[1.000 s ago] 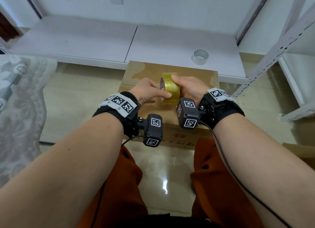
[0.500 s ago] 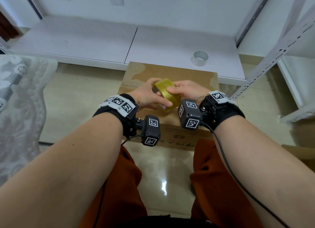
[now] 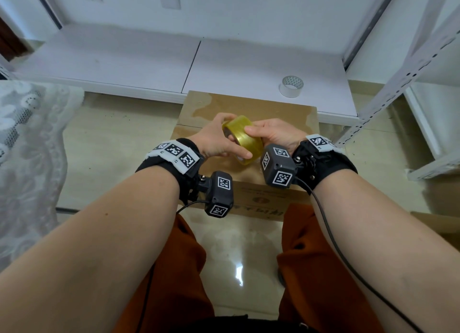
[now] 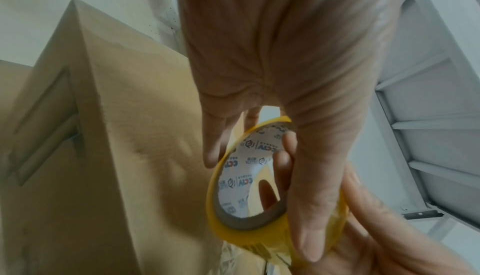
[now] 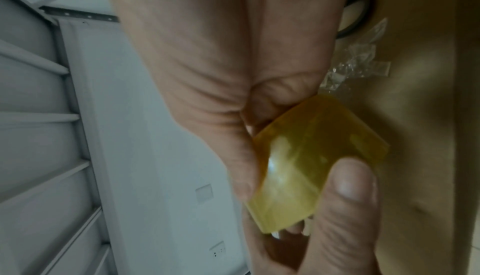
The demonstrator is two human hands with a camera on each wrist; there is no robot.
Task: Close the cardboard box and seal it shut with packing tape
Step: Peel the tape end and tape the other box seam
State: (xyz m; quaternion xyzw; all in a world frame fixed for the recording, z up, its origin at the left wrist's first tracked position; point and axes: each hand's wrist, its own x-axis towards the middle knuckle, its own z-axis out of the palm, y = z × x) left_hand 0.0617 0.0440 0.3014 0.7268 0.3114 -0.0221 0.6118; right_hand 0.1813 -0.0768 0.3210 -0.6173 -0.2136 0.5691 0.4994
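A brown cardboard box [image 3: 251, 106] stands on the floor with its top flaps down. Both hands hold a yellow roll of packing tape [image 3: 245, 136] just above the box top. My left hand [image 3: 219, 140] grips the roll from the left, thumb across its outer face and fingers in the core. My right hand [image 3: 271, 133] grips it from the right, thumb on the tape's outer face. In the left wrist view the roll [image 4: 255, 193] shows its printed white core beside the box [image 4: 109, 135]. In the right wrist view the roll [image 5: 306, 162] is pinched under my thumb.
A second, white tape roll [image 3: 291, 86] lies on the low white platform [image 3: 149, 61] behind the box. A white metal shelf frame [image 3: 403, 69] stands at the right, lace cloth [image 3: 27, 158] at the left. Crumpled clear tape [image 5: 355, 64] sits on the box.
The roll has tilted from upright on its edge to leaning flatter, and both hands have shifted their grip around it, drawing slightly nearer to me.
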